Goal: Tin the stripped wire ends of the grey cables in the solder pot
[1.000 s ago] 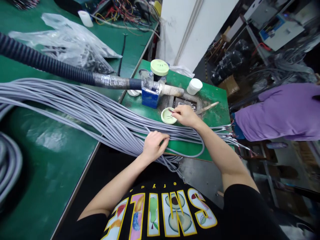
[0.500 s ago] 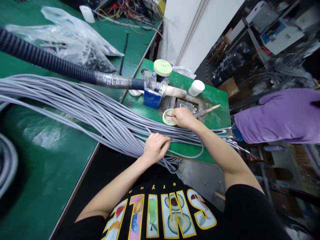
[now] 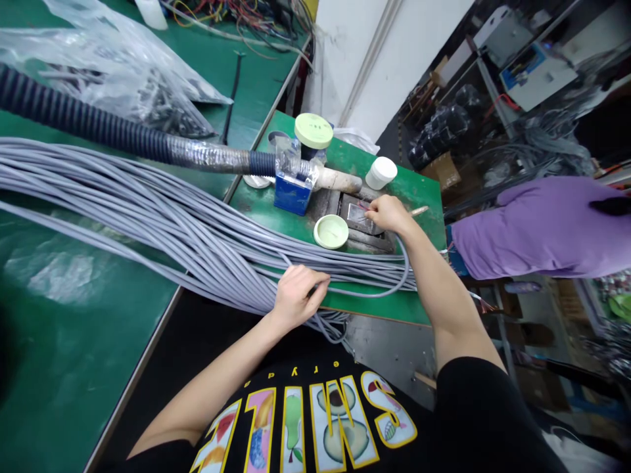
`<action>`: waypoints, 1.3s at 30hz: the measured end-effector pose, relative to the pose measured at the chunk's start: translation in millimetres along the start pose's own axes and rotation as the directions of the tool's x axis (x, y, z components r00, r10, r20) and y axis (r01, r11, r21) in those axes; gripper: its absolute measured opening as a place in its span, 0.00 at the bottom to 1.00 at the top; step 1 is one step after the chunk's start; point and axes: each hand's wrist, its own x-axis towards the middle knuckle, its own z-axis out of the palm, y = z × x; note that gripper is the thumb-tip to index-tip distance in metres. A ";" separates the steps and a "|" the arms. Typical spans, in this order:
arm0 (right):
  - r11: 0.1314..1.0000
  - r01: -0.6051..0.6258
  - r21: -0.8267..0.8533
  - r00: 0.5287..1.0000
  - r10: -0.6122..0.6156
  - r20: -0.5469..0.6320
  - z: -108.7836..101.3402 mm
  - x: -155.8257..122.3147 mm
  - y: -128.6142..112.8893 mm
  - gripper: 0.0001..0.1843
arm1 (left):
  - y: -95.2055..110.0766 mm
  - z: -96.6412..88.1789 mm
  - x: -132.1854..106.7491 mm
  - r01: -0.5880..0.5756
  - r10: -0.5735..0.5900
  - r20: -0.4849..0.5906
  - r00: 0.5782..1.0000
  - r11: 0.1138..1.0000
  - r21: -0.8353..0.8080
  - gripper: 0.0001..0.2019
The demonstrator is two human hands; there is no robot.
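Note:
My right hand [image 3: 389, 213] pinches the end of a grey cable [image 3: 405, 263], whose thin bare wires [image 3: 363, 207] stick out over a small silvery molten-metal pot [image 3: 355, 213] set in the bench. From this hand the cable loops down and back toward my left hand [image 3: 300, 295]. That hand is closed, fingers curled, at the near edge of the cable bundle [image 3: 236, 243], and the looped cable comes out at its fingertips. Beside the pot sits a shallow pale-green dish [image 3: 330, 232]. Partly behind my right hand lies a tool with a wooden handle [image 3: 419, 211].
A black corrugated hose [image 3: 123, 131] crosses from the left to a nozzle [image 3: 340, 180] near the pot, by a blue box [image 3: 290, 194]. Behind are a green-lidded jar [image 3: 313, 131] and a white tub [image 3: 381, 173]. A person in purple [image 3: 537, 226] is at the right.
My right hand has moved right, carrying the wire ends from the pale-green dish to over the metal pot. My left hand stays at the bundle. The whole view has shifted slightly.

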 end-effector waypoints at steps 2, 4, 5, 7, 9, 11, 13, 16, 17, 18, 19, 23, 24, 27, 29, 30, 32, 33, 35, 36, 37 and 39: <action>1.000 -0.006 -0.014 1.000 0.006 -0.002 6.0 4.8 2.2 0.10 | -0.1 0.2 -0.1 -0.010 0.010 -0.005 1.000 1.000 0.001 0.05; 1.000 -0.017 -0.024 1.000 0.017 0.003 9.9 8.1 3.9 0.10 | -0.1 0.1 0.1 -0.011 0.011 -0.004 1.000 1.000 -0.003 0.05; 0.999 -0.024 -0.027 1.000 0.024 0.007 11.2 9.3 4.5 0.10 | -0.2 0.1 0.2 -0.009 0.009 -0.002 1.000 1.000 -0.006 0.05; 0.999 -0.037 -0.028 0.999 0.037 0.013 13.1 11.5 5.4 0.10 | -0.4 -0.2 0.5 -0.006 0.006 0.002 1.000 1.000 -0.011 0.05; 0.999 -0.045 -0.027 0.999 0.046 0.020 14.8 13.7 5.7 0.10 | -0.3 -0.4 0.9 -0.007 0.007 -0.001 1.000 1.000 -0.016 0.05; 0.998 -0.050 -0.029 0.998 0.051 0.029 16.3 16.3 5.7 0.10 | 0.2 -0.7 1.4 -0.010 0.010 -0.003 1.000 1.000 -0.014 0.05; 0.998 -0.056 -0.038 0.997 0.057 0.044 16.9 18.7 5.9 0.11 | 1.0 -0.9 1.8 -0.013 0.013 -0.003 1.000 1.000 0.000 0.05; 0.997 -0.064 -0.049 0.996 0.067 0.055 12.6 18.1 6.1 0.11 | 1.7 -0.9 1.7 -0.017 0.017 0.002 1.000 1.000 0.021 0.05; 0.997 -0.057 -0.045 0.997 0.059 0.049 9.0 15.9 5.9 0.11 | 1.6 -0.8 1.5 -0.020 0.020 0.000 1.000 1.000 0.023 0.04; 0.998 -0.044 -0.034 0.998 0.045 0.039 4.5 12.5 5.3 0.11 | 1.4 -0.5 1.3 -0.023 0.023 -0.001 1.000 0.999 0.022 0.04; 1.000 -0.025 -0.016 0.999 0.025 0.026 -0.9 7.9 4.0 0.11 | 1.0 -0.3 1.0 -0.028 0.028 -0.004 1.000 0.999 0.020 0.04; 0.987 0.110 0.114 0.994 -0.110 -0.006 -22.2 -16.3 -9.2 0.13 | -0.1 0.6 0.7 -0.045 0.045 -0.013 0.999 0.999 0.011 0.04; 0.977 0.154 0.144 0.988 -0.153 -0.016 -25.3 -21.8 -14.7 0.13 | -0.1 0.6 0.8 -0.048 0.048 -0.013 0.999 0.999 0.011 0.04; 0.946 0.282 0.162 0.959 -0.281 -0.026 -26.5 -32.1 -34.6 0.13 | 0.3 0.5 1.0 -0.052 0.052 -0.008 0.999 0.998 0.020 0.04; 0.939 0.327 0.109 0.944 -0.330 0.011 -22.5 -34.2 -48.2 0.13 | 0.8 0.4 0.9 -0.051 0.052 -0.008 0.999 0.998 0.028 0.03; 0.939 0.337 0.072 0.939 -0.340 0.041 -20.1 -34.2 -54.5 0.14 | 0.9 0.4 0.9 -0.054 0.054 -0.010 0.998 0.998 0.031 0.03; 0.943 0.334 -0.002 0.938 -0.332 0.096 -15.3 -33.5 -65.0 0.15 | 1.1 0.5 0.7 -0.059 0.060 -0.014 0.998 0.997 0.041 0.03; 0.945 0.327 -0.032 0.940 -0.321 0.115 -13.2 -33.0 -69.0 0.16 | 1.1 0.7 0.7 -0.062 0.062 -0.014 0.998 0.997 0.045 0.03; 0.948 0.308 -0.082 0.945 -0.295 0.144 -9.6 -31.9 -75.1 0.16 | 0.8 1.0 0.5 -0.064 0.065 -0.013 0.998 0.997 0.051 0.03; 0.950 0.297 -0.100 0.948 -0.280 0.154 -8.0 -31.3 -77.3 0.17 | 0.6 1.2 0.5 -0.065 0.066 -0.011 0.998 0.997 0.051 0.03; 0.951 0.286 -0.116 0.950 -0.266 0.162 -6.6 -30.9 -79.1 0.17 | 0.4 1.3 0.4 -0.065 0.065 -0.010 0.998 0.997 0.050 0.03; 0.952 0.275 -0.137 0.952 -0.250 0.175 -4.6 -30.5 -81.5 0.17 | 0.2 1.2 0.4 -0.063 0.064 -0.010 0.998 0.997 0.046 0.03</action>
